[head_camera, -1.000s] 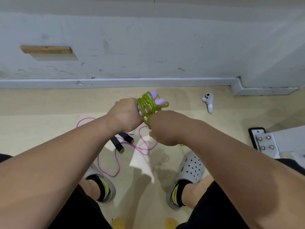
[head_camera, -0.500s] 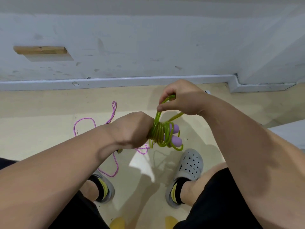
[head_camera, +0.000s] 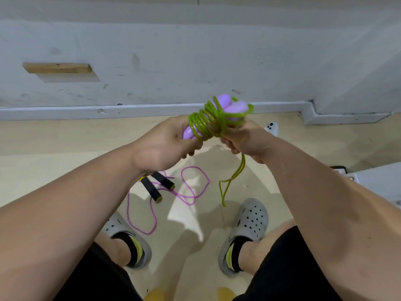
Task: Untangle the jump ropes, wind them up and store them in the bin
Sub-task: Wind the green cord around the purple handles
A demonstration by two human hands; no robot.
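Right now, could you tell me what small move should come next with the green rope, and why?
Probably another wrap: the right hand should carry the dangling tail around the purple handles that the left hand grips, since the green rope is mostly coiled but its end hangs loose.

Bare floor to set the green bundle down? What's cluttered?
Free: floor strip between baseboard and left forearm; patch between the grey clogs, though the green rope tail dangles over it. Crowded: pink rope and black handles below the left hand; white controller by the right hand.
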